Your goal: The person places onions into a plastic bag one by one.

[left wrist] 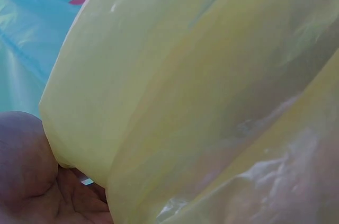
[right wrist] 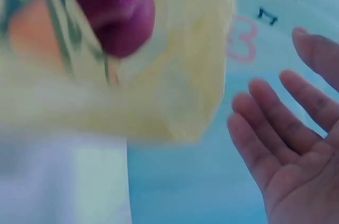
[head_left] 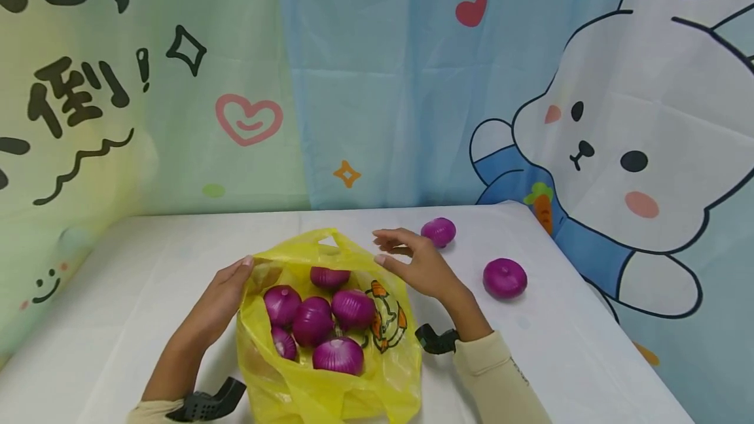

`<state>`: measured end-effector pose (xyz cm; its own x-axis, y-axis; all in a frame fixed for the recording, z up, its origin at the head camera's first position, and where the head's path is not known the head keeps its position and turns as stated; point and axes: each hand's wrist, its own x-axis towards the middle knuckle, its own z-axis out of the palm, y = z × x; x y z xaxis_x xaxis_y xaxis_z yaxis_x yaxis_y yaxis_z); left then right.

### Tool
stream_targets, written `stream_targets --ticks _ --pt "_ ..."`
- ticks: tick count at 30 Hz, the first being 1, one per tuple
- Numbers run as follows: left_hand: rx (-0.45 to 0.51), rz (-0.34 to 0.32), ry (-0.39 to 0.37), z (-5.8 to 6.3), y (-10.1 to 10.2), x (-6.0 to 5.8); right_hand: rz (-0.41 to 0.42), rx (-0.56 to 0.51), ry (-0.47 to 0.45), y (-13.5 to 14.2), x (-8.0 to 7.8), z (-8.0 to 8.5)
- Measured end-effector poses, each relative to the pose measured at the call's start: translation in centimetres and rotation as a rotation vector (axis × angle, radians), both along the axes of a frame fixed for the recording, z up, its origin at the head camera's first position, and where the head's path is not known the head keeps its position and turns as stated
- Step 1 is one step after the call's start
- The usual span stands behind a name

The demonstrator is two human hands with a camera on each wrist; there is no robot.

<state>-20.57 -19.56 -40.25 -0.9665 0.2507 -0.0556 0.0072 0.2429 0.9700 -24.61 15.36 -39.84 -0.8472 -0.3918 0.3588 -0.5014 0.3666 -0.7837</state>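
Observation:
A yellow plastic bag (head_left: 330, 385) stands on the table with its mouth spread and several purple onions (head_left: 313, 321) inside. At the bag's left rim, my left hand (head_left: 220, 300) pinches the plastic between thumb and fingers; the left wrist view shows the thumb (left wrist: 26, 160) against the yellow film. My right hand (head_left: 425, 265) is above the bag's right rim, fingers loosely extended and holding nothing. In the right wrist view its palm and spread fingers (right wrist: 270, 123) are apart from the bag, where one onion (right wrist: 127, 28) shows in the opening.
Two more purple onions lie on the white-covered table (head_left: 153, 280) to the right: one (head_left: 438, 232) near the back edge, another (head_left: 505, 279) closer in. A printed curtain (head_left: 377, 84) hangs behind the table. Both wrists wear black camera mounts (head_left: 209, 403).

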Motion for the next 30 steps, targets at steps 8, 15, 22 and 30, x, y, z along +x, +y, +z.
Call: stream_targets --ticks 8,15,22,30 --pt "-0.009 -0.004 -0.008 0.1 0.1 -0.1 -0.368 -0.091 0.084 3.6 -2.8 -1.8" --pt "-0.007 0.011 -0.024 0.1 0.0 -0.2 -0.51 -0.182 0.029 6.0 -3.9 -3.2" --pt "-0.008 0.008 -0.023 0.1 -0.1 -0.1 -0.539 0.096 0.021 6.7 -5.0 -4.7" --pt "0.005 0.018 -0.015 -0.1 0.0 -0.1 -0.573 0.18 -0.053 7.0 -6.1 -6.0"
